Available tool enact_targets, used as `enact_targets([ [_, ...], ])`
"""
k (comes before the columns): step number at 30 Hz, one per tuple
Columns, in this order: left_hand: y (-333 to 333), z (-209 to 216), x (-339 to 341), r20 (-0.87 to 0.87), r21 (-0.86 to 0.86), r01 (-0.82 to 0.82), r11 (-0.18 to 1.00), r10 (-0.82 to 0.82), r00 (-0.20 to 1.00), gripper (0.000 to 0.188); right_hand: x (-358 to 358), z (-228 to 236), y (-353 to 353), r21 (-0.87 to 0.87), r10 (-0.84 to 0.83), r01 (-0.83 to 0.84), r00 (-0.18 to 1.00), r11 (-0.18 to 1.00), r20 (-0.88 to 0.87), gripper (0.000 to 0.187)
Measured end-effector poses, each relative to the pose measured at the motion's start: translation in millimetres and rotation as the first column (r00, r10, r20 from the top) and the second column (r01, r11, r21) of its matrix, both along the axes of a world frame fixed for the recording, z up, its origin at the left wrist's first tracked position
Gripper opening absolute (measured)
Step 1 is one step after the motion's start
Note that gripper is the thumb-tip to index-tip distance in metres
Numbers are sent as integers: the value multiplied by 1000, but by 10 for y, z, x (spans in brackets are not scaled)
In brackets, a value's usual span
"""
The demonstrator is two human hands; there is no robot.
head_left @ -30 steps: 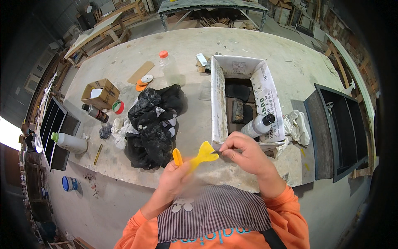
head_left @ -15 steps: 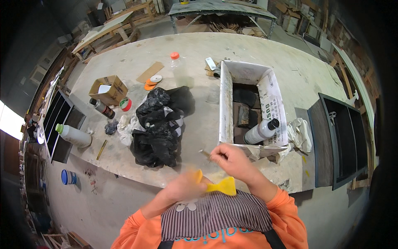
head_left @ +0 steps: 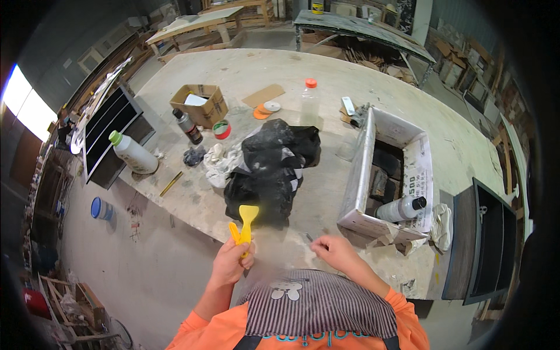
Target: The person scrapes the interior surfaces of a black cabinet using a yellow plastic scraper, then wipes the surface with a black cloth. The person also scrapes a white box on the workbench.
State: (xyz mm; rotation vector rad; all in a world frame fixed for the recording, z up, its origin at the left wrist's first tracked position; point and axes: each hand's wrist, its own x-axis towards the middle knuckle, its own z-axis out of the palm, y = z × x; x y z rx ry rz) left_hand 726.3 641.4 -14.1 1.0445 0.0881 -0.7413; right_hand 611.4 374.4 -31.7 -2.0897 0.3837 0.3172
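My left hand [head_left: 227, 263], at the near edge of the table, is closed round a yellow plastic scraper [head_left: 249, 214] whose flared blade points up and away. A second yellow piece [head_left: 234, 233] sticks up beside it from the same grip. To the right, my right hand [head_left: 338, 255] pinches a small, thin greyish strip [head_left: 309, 237]; its kind is too small to make out. Just beyond the scraper lies a heap of crumpled black material [head_left: 256, 195]. A hazy blur hides part of the table edge between my hands.
At right stands a white carton [head_left: 357, 201] holding dark blocks [head_left: 379, 185] and a grey bottle [head_left: 399, 209]. On the left are a green-capped bottle [head_left: 137, 154], a dark spray can [head_left: 188, 127] and a small cardboard box [head_left: 214, 114]. An orange-capped bottle [head_left: 310, 105] stands farther back.
My left hand has moved left, away from my right hand, and the yellow scraper has swung from pointing right to pointing up. The whole view has shifted, with the table things now farther right.
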Motion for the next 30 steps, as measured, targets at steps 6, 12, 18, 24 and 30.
enact_targets([
  [6,335,-61,146,-47,-51,-88,995,86,995,21,146,68,404,-106,124,-85,887,991,446,23],
  [12,610,-36,368,-19,46,-160,986,161,987,19,569,170,669,240,289,-272,957,932,-39,39],
  [18,1227,46,764,-126,66,-228,971,235,964,21,1294,322,1293,81,283,-347,861,934,423,45],
  [24,1718,68,1153,-18,127,-190,973,194,981,18,2336,50,1698,-299,399,-273,734,914,550,45],
  [30,2092,76,1636,27,110,-169,980,167,986,16,3496,-378,1835,-733,452,-335,891,592,-42,43],
])
